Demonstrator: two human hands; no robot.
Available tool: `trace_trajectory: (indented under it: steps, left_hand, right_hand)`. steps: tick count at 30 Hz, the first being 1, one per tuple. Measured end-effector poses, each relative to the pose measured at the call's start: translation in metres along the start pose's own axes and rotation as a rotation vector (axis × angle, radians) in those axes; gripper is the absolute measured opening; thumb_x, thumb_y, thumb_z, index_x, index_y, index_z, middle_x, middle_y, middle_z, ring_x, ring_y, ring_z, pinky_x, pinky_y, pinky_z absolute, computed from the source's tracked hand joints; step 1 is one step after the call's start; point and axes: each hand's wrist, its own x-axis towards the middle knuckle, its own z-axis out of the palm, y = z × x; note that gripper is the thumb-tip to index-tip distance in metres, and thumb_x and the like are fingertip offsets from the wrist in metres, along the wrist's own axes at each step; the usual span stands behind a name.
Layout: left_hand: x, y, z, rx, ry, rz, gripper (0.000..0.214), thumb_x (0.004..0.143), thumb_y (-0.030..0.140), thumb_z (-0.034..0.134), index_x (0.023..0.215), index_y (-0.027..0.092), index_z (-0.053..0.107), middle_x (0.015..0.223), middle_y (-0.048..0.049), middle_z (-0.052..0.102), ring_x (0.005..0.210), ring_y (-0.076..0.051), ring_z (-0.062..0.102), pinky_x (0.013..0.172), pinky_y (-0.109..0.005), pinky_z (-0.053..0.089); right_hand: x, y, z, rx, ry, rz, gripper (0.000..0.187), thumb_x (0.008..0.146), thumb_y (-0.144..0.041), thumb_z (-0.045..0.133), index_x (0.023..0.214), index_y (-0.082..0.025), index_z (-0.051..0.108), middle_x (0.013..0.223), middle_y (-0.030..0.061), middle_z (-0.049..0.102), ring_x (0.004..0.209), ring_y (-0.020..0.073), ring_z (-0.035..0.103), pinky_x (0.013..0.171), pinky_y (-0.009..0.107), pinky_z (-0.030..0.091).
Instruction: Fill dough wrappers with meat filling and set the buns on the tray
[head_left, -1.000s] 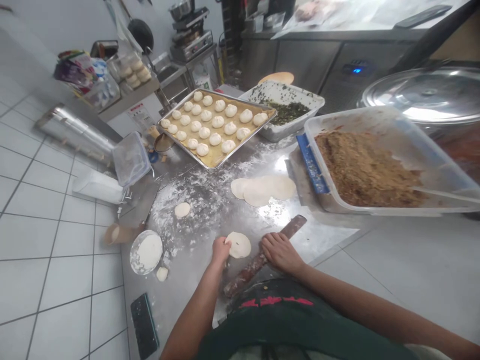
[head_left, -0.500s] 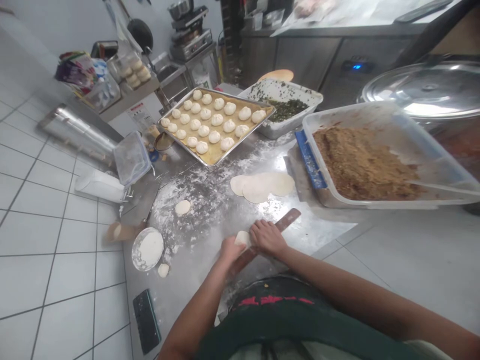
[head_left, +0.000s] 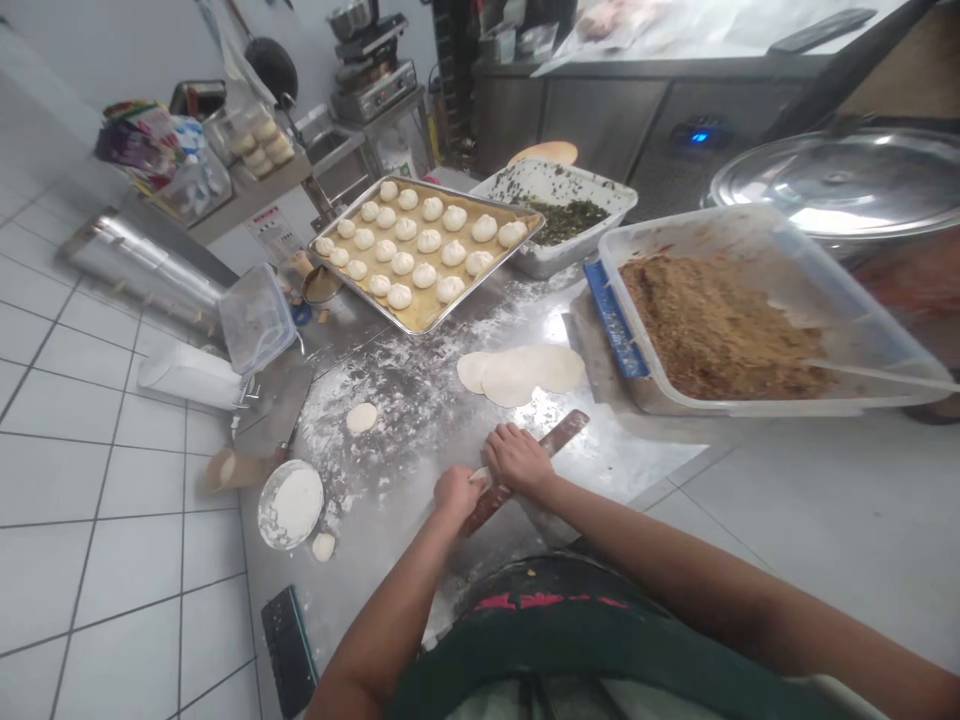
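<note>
My right hand (head_left: 516, 458) lies palm down on a brown wooden rolling pin (head_left: 559, 434) that rests slantwise on the floured steel table (head_left: 420, 400). My left hand (head_left: 456, 492) pinches the edge of a small dough round (head_left: 478, 476), which is almost hidden under both hands and the pin. Beyond the pin lie several flat rolled dough wrappers (head_left: 521, 372), overlapping. A small flattened dough piece (head_left: 361, 417) sits to the left, another dough lump (head_left: 323, 546) near a bowl of flour (head_left: 291, 503).
A baking tray of several shaped buns (head_left: 420, 250) stands at the back. A clear tub of brown filling (head_left: 720, 320) is at right, a white tub of chopped greens (head_left: 566, 215) behind it. A dark scraper (head_left: 289, 650) lies near the table's front left edge.
My right hand has rolled the pin forward over the dough round, covering most of it. My left hand has kept hold of the dough's edge and moved slightly inward.
</note>
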Motion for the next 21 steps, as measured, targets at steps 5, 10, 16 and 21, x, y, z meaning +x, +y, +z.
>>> trace_trajectory:
  steps: [5, 10, 16, 21]
  left_hand:
    - [0.0, -0.015, -0.009, -0.015, -0.003, -0.003, 0.027, 0.078, 0.027, 0.046, 0.091, 0.014, 0.066, 0.087, -0.008, 0.068, 0.077, -0.015, 0.059, 0.065, -0.022, 0.041]
    - [-0.008, -0.011, 0.0, -0.008, -0.042, 0.034, 0.025, 0.071, 0.036, 0.055, 0.079, 0.016, 0.068, 0.075, -0.0061, 0.068, 0.072, -0.018, 0.058, 0.064, -0.024, 0.041]
    - [-0.006, -0.021, -0.02, -0.031, 0.019, -0.013, 0.025, 0.074, 0.031, 0.052, 0.081, 0.014, 0.068, 0.081, -0.0088, 0.067, 0.078, -0.019, 0.058, 0.068, -0.026, 0.041]
    - [-0.016, -0.034, -0.017, -0.128, -0.031, -0.053, 0.025, 0.072, 0.029, 0.055, 0.086, 0.012, 0.066, 0.078, -0.006, 0.067, 0.073, -0.016, 0.059, 0.063, -0.022, 0.042]
  right_hand:
    - [-0.031, 0.006, -0.003, 0.04, -0.034, -0.112, 0.024, 0.087, -0.023, 0.036, 0.072, -0.017, 0.054, 0.073, 0.0054, 0.052, 0.076, 0.0183, 0.042, 0.071, 0.032, 0.026]
    - [-0.008, 0.0, 0.0, 0.0, -0.032, -0.019, 0.023, 0.086, -0.022, 0.037, 0.074, -0.016, 0.055, 0.076, 0.0078, 0.053, 0.076, 0.0197, 0.043, 0.068, 0.032, 0.025]
    - [-0.022, 0.001, -0.002, 0.026, -0.042, -0.113, 0.026, 0.088, -0.023, 0.034, 0.073, -0.017, 0.055, 0.074, 0.0056, 0.052, 0.076, 0.0183, 0.042, 0.07, 0.031, 0.025]
    - [-0.02, -0.001, -0.001, 0.026, -0.051, -0.08, 0.025, 0.086, -0.023, 0.037, 0.071, -0.017, 0.055, 0.073, 0.007, 0.052, 0.076, 0.0191, 0.042, 0.07, 0.032, 0.025]
